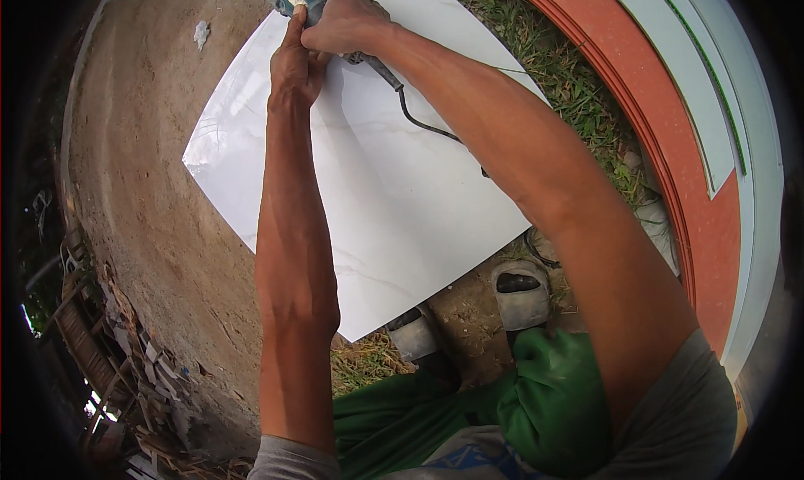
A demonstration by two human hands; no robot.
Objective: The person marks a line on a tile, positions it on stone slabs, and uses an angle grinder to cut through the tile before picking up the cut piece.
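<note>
An angle grinder [308,7] with a blue-grey body lies at the far edge of a white, faintly veined tile [394,229], its head partly cut off by the top of the view. My right hand [343,23] is closed round the grinder's body. My left hand [293,65] holds the grinder from the near side, its thumb raised against a pale part near the head and its other fingers partly hidden. A black power cable [419,124] runs from the grinder's tail across the tile and under my right arm. The disc cannot be made out.
Bare ground [142,187] with a small white scrap [201,34] lies left, broken debris [126,371] at lower left. Grass [561,86] borders a red-and-pale-blue wall base [620,53] on the right. My two sandalled feet [528,304] stand by the tile's near edge.
</note>
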